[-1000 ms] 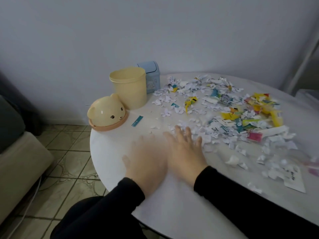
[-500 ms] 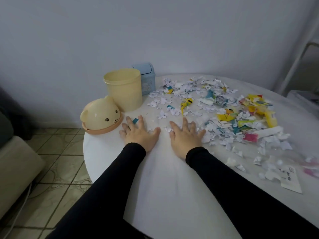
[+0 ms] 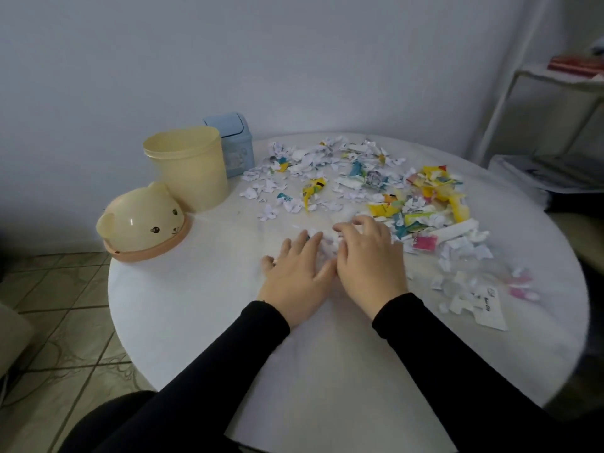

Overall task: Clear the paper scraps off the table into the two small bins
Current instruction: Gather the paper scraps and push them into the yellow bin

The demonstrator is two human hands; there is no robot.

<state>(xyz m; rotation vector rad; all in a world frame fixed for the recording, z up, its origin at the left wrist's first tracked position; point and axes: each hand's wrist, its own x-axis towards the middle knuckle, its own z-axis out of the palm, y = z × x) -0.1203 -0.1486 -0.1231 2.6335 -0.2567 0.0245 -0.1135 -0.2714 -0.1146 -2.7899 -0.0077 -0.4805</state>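
White and coloured paper scraps are strewn over the far and right part of a round white table. A yellow bin stands open at the back left, with a small blue bin behind it. My left hand and my right hand lie side by side, palms down, fingers curved around a small heap of white scraps between them. Part of that heap is hidden under my fingers.
The yellow bin's bear-shaped lid lies on the table's left edge. A larger printed paper piece sits near the right edge. A white shelf stands at the right, a tiled floor lies at the left.
My hands, apart and flat half a second ago, have come together and slid right, bunching white scraps between them. The view has shifted a little.
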